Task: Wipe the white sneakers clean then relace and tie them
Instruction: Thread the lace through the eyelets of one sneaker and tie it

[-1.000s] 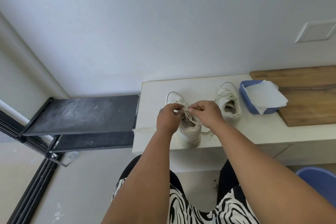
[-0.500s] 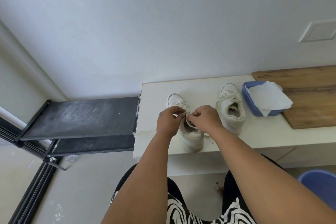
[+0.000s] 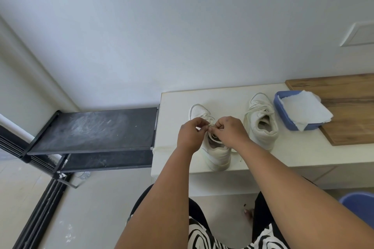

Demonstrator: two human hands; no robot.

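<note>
Two white sneakers stand on a white counter (image 3: 299,155), toes pointing at the wall. The left sneaker (image 3: 217,152) sits near the counter's front edge, its laces (image 3: 210,124) gathered over the tongue. My left hand (image 3: 191,134) and my right hand (image 3: 230,131) meet above it, and each pinches a piece of the lace between thumb and fingers. The hands hide most of the knot. The right sneaker (image 3: 262,122) stands apart to the right, with its laces lying loosely across the top.
A blue tray (image 3: 283,115) with a white cloth (image 3: 305,110) on it rests partly on a wooden board (image 3: 348,123) at the right. A black metal shelf (image 3: 91,129) adjoins the counter's left side. A blue bin's edge (image 3: 359,206) shows at the lower right.
My hands have stayed over the left sneaker, working the lace; the fingertips have drawn closer together at the knot. The camera view has shifted slightly.
</note>
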